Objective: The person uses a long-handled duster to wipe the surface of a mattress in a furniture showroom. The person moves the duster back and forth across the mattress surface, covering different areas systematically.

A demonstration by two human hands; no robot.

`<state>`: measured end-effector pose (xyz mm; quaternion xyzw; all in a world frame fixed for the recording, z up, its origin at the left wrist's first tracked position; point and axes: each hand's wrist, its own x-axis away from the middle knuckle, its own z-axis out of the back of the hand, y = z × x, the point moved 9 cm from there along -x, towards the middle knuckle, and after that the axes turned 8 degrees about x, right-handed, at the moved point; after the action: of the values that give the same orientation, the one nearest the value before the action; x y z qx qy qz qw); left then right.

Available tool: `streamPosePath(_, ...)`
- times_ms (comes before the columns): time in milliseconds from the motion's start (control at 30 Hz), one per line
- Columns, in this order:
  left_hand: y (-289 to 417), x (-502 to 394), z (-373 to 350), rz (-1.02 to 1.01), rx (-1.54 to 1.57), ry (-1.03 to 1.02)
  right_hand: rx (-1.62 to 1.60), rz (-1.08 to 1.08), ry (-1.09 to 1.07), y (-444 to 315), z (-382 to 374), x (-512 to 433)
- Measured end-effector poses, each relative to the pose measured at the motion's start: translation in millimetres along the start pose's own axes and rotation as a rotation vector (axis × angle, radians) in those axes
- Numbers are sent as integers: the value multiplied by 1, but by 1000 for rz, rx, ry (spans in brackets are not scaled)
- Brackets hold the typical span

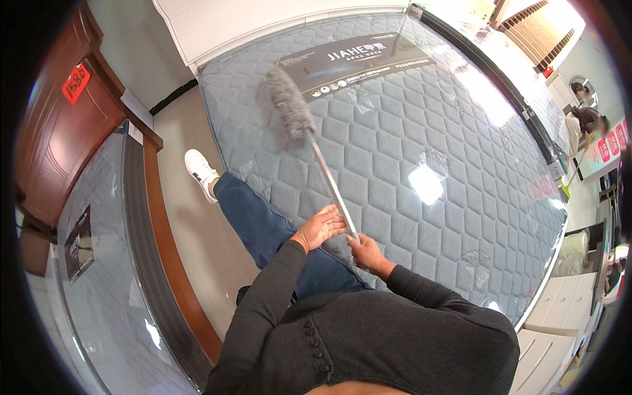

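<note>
My right hand (366, 253) is closed around the lower end of a long-handled duster (330, 178). Its grey fluffy head (290, 102) lies over the far left part of a plastic-wrapped mattress (380, 163), touching or just above it beside a dark printed panel (358, 64). Palm up and fingers apart, my left hand (323, 228) is next to the metal handle, a little above my right hand. Whether the left fingers touch the handle is hard to tell. Quilted grey-blue fabric shows under the clear film.
A white headboard (276, 17) borders the far edge. Left of a narrow floor strip (190, 237) stand a second wrapped mattress (106, 276) and a brown wooden headboard (59, 128). White cabinets (555, 303) stand at right. Another person (582, 126) bends at the far right.
</note>
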<state>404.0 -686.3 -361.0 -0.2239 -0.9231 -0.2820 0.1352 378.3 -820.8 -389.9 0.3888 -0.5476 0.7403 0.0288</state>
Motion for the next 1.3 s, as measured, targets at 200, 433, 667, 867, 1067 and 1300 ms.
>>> streamPosePath(200,14,6,-7,-45,-55,60,-221,38,346,1,95,-47)
streamPosePath(433,17,-2,2,-79,-29,84,-159,107,707,-31,236,-144)
streamPosePath(667,19,-13,9,-112,11,117,554,270,679,-158,241,-243)
streamPosePath(867,18,-17,30,-133,72,179,1232,586,559,-259,61,-267)
streamPosePath(1067,23,-13,25,-136,-3,237,1073,609,338,-294,-87,-225)
streamPosePath(1300,26,-6,32,-177,-14,247,1085,566,332,-287,-73,-222)
